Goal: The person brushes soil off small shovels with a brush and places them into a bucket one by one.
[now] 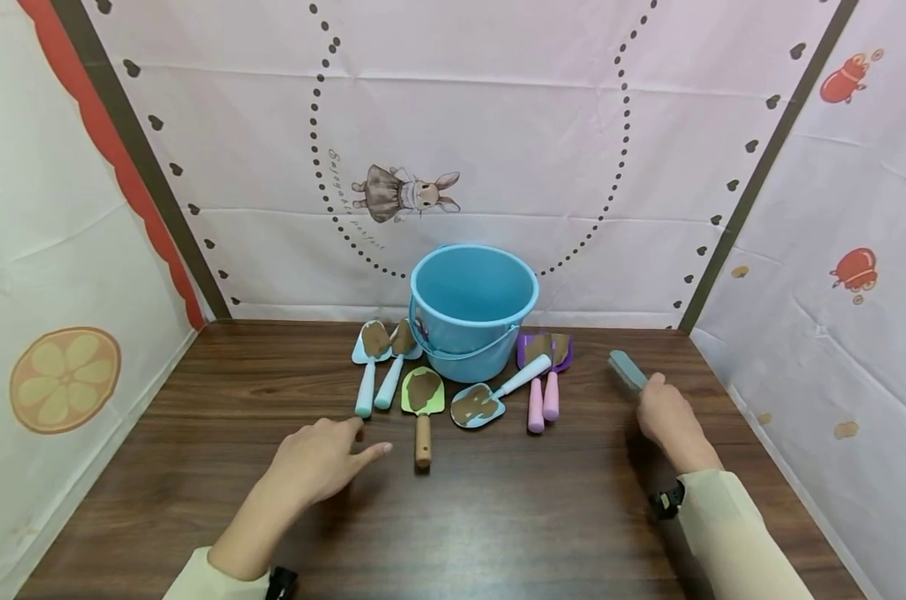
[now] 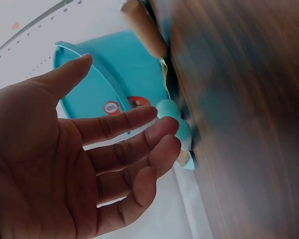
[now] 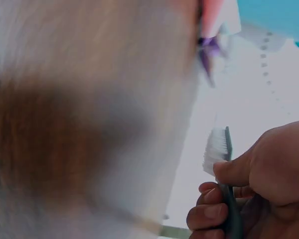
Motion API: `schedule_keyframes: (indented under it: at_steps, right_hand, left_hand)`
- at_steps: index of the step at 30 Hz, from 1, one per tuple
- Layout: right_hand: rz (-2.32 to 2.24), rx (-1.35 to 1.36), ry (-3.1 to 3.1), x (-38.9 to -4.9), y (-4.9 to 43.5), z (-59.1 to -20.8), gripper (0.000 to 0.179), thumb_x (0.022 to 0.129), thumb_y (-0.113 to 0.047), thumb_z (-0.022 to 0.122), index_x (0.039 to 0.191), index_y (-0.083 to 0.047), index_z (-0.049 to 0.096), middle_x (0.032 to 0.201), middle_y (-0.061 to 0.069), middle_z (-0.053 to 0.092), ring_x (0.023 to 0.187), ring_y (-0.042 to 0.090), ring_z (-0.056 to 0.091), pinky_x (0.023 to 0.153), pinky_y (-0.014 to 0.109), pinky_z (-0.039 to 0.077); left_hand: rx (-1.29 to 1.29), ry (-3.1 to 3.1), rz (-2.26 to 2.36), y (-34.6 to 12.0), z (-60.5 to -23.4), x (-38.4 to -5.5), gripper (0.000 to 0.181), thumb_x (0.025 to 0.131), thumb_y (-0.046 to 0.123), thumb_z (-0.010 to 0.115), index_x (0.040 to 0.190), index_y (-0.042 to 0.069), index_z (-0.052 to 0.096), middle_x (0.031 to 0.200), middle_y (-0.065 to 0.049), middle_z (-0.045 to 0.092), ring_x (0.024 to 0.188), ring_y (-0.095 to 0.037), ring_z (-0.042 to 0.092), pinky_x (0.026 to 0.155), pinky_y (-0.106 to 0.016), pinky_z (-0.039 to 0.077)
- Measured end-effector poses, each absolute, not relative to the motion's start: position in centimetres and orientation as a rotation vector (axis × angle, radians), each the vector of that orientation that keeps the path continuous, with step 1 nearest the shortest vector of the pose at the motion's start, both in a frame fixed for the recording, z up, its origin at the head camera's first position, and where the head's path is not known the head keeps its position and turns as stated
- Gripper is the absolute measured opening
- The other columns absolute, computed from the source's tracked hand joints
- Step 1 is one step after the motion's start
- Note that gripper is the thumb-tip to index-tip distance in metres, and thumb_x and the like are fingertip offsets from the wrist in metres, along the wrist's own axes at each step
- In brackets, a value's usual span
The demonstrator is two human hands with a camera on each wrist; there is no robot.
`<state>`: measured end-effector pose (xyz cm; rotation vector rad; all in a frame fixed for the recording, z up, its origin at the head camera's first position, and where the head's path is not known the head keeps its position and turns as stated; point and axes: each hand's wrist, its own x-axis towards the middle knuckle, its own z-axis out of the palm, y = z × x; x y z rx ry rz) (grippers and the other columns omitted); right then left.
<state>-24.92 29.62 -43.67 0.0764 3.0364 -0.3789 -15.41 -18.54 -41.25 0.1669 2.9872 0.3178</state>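
My right hand (image 1: 668,419) grips a grey-green brush (image 1: 628,368) above the right side of the table. The right wrist view shows its white bristles (image 3: 217,148) and the thumb and fingers curled round the handle. My left hand (image 1: 317,463) hangs with loosely spread fingers near the handle ends of two light-blue toy shovels (image 1: 366,390); it holds nothing. Just right of it lies a green shovel (image 1: 423,402) with a wooden handle. Another blue shovel (image 1: 479,406) lies slantwise, beside two purple shovels (image 1: 551,395) with pink handles. Brown patches cover the blades.
A blue bucket (image 1: 473,333) stands at the back of the dark wooden table (image 1: 483,533), behind the shovels, its handle folded down in front. Printed cloth walls (image 1: 498,150) enclose the back and both sides.
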Motion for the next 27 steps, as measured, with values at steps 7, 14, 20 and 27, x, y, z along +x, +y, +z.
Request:
schedule_keyframes:
  at_steps: [7, 14, 20, 27]
  right_hand:
    - [-0.403, -0.178, 3.26, -21.5, 27.3, -41.2, 0.031, 0.11, -0.016, 0.039, 0.107, 0.015, 0.043, 0.084, 0.027, 0.056, 0.07, 0.038, 0.061, 0.06, 0.052, 0.048]
    - [-0.451, -0.357, 3.356, -18.5, 23.7, -39.2, 0.026, 0.109, -0.018, 0.046, 0.1, 0.006, 0.044, 0.079, 0.015, 0.05, 0.064, 0.027, 0.05, 0.056, 0.045, 0.044]
    - [-0.531, -0.46, 3.353, -16.3, 21.1, -38.5, 0.022, 0.107, -0.017, 0.052, 0.096, 0.001, 0.044, 0.075, 0.009, 0.044, 0.061, 0.022, 0.043, 0.054, 0.038, 0.04]
    - [-0.545, -0.545, 3.344, -14.7, 19.2, -38.5, 0.022, 0.104, -0.018, 0.057, 0.095, -0.002, 0.045, 0.073, 0.005, 0.041, 0.06, 0.018, 0.039, 0.054, 0.032, 0.036]
  left_hand:
    - [0.151, 2.997, 0.321, -19.5, -41.8, -18.3, 0.056, 0.098, 0.064, 0.051, 0.103, 0.011, 0.065, 0.077, -0.006, 0.062, 0.067, -0.024, 0.06, 0.057, -0.043, 0.046]
    - [0.073, 2.978, 0.338, -20.9, -42.0, -23.2, 0.051, 0.104, 0.049, 0.051, 0.116, 0.002, 0.064, 0.099, -0.018, 0.069, 0.082, -0.035, 0.066, 0.062, -0.049, 0.05]
    - [0.021, 2.928, 0.295, -20.8, -42.6, -26.6, 0.053, 0.105, 0.044, 0.048, 0.125, -0.002, 0.063, 0.118, -0.026, 0.067, 0.098, -0.044, 0.066, 0.074, -0.058, 0.053]
    - [-0.068, 2.837, 0.292, -19.7, -43.6, -28.3, 0.045, 0.103, 0.044, 0.051, 0.102, 0.003, 0.069, 0.1, -0.019, 0.067, 0.083, -0.034, 0.063, 0.072, -0.05, 0.053]
